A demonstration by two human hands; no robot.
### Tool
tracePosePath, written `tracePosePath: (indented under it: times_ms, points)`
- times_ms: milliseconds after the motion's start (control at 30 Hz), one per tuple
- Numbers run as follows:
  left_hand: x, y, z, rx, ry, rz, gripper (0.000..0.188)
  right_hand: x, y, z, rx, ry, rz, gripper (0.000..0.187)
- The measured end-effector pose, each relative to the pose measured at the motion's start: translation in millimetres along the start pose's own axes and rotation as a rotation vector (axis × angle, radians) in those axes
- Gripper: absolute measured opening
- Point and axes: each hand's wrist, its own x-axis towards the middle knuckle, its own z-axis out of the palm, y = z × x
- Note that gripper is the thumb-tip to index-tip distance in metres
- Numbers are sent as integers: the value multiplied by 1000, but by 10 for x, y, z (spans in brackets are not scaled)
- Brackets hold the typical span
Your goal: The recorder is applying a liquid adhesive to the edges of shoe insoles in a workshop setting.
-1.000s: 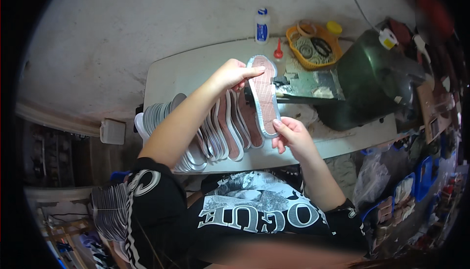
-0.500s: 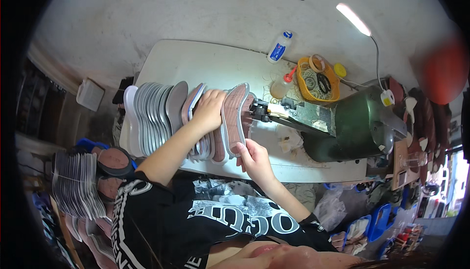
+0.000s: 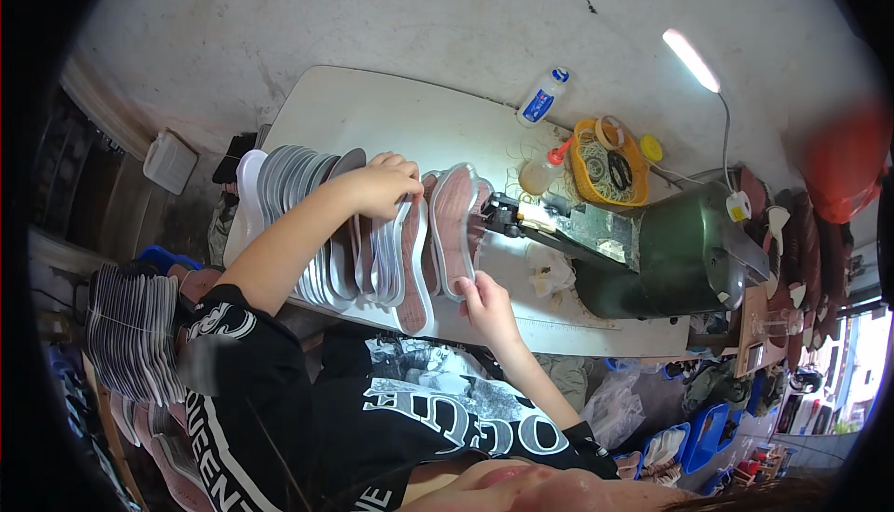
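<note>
My right hand (image 3: pixel 489 312) pinches the near end of a pinkish-brown insole (image 3: pixel 453 233) with a pale rim. That insole stands on edge against the head of a green sewing machine (image 3: pixel 689 247). Over the right part of a row of insoles (image 3: pixel 307 177), my left hand (image 3: pixel 384 188) is closed on the upper part of another pink insole (image 3: pixel 413 275) with a white edge. This one sticks out from the row toward me, past the table edge. Some of the left fingers are hidden behind the insoles.
On the white table (image 3: pixel 391 107) stand a bottle with a blue label (image 3: pixel 540 98), a red-tipped squeeze bottle (image 3: pixel 540 175) and a yellow basket (image 3: pixel 596 194) of cords. A lit lamp (image 3: pixel 691 59) rises behind the machine. Bundled insoles (image 3: pixel 135 335) are stacked at left.
My left hand has shifted slightly up and left, and a pink insole beneath it now juts toward me. My right hand keeps its grip at the machine. The whole view has tilted a little.
</note>
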Motion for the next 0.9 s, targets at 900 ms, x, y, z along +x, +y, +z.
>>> tracePosePath:
  times_ms: [900]
  points:
    - [-594, 1001, 214, -2005, 800, -178, 59, -345, -876, -261, 260, -168, -388, 25]
